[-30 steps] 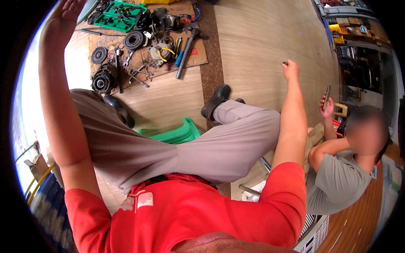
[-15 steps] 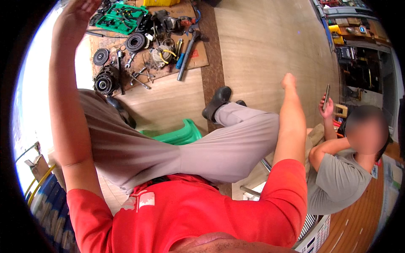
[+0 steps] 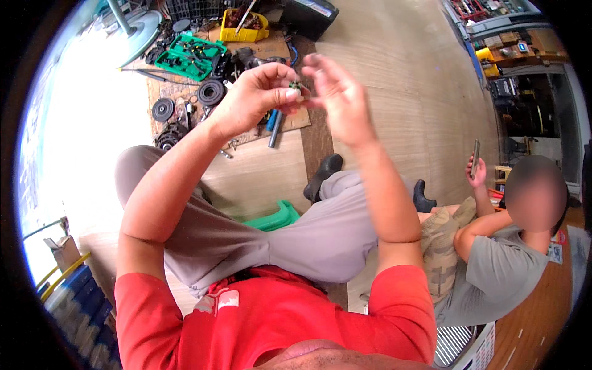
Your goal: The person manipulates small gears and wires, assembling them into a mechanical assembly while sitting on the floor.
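My left hand (image 3: 256,95) pinches a small greenish part (image 3: 295,85) between thumb and fingers, held up above the cardboard work area. What kind of part it is I cannot make out. Close on its right is my right hand (image 3: 345,105), smeared by motion, with its fingers apart and pointing toward the part. Whether a fingertip touches it is unclear. Behind and below the hands, a blue-handled tool (image 3: 272,119) and a grey bar (image 3: 276,131) lie partly hidden on the cardboard (image 3: 298,119).
A green tool case (image 3: 191,57), a black pulley wheel (image 3: 163,110) and a yellow bin (image 3: 245,34) with parts lie ahead. A black battery-like box (image 3: 310,17) stands beyond. A green stool (image 3: 274,217) is beneath me. At right sits a person (image 3: 499,265) holding a phone (image 3: 475,159).
My left hand has come down and right from the upper left edge. The right hand, a fist before, has moved left and opened. Both are now together around the small part.
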`<state>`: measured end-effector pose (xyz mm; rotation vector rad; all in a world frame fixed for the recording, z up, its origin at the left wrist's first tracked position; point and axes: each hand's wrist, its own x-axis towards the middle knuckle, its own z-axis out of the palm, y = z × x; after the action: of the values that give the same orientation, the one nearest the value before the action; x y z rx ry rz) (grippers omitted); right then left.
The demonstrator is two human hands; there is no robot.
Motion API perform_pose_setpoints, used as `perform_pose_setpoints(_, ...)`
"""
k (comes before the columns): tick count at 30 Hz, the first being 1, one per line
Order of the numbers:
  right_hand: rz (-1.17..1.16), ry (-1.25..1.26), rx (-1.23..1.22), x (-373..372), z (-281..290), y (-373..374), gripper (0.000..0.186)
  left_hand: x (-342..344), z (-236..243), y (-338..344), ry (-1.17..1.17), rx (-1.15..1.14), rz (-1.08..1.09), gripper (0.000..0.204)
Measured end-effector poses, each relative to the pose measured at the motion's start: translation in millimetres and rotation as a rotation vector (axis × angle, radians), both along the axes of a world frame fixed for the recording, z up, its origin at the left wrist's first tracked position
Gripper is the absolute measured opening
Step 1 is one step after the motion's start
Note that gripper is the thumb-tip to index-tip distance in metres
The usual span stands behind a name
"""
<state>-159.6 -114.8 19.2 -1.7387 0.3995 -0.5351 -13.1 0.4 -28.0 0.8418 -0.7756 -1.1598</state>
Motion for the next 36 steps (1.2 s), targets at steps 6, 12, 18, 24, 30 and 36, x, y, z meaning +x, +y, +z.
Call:
perform_pose_setpoints(6,0.122,0.018,0.277,6,-11,10,0.046,7,1,7,0.000,-0.056,0.020,0.025)
perform_pose_setpoints(12,0.116,0.039,0.248,7,-13,10,0.039,11,4,11,0.003,-0.051,0.151,0.025)
perform_pose_setpoints(18,0.100,0.095,0.356,6,-7,15,0.025,14,3,9,0.003,-0.010,0.211,0.025)
perform_pose_setpoints(24,0.116,0.153,0.402,1,-3,18,0.017,9,1,8,-0.049,0.019,0.238,0.024)
perform_pose_setpoints(30,0.005,0.187,0.121,-7,5,9,0.011,6,4,9,-0.143,0.042,0.179,0.021)
perform_pose_setpoints(36,-0.081,0.192,0.104,-8,5,-8,0.011,1,3,8,-0.162,0.065,0.060,0.021)
